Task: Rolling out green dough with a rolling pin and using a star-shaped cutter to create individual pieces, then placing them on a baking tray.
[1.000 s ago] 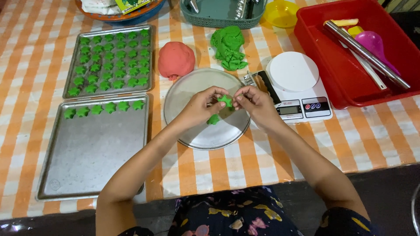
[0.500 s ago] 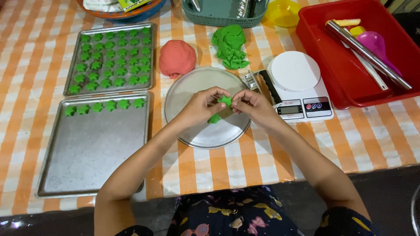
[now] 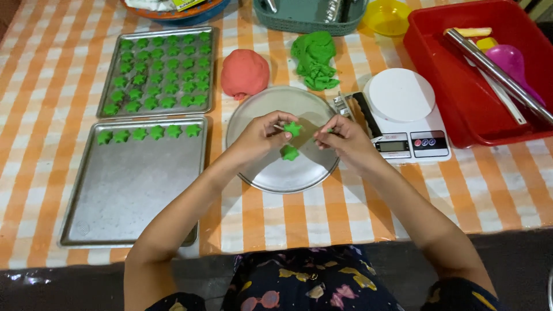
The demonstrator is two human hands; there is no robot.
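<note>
Green star-shaped dough piece is sitting pinched in the left hand fingertips above the round metal plate; the right hand is closing on a small tool, hard to make out; another green lump is lying on the plate; the near baking tray is carrying one row of stars.

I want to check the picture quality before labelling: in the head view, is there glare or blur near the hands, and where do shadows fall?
Head view: sharp overall, the left hand and its green star piece in focus; soft glare on the round metal plate and on the lower tray; the hands cast faint shadows on the plate; the right hand slightly softer at its fingertips.
</note>
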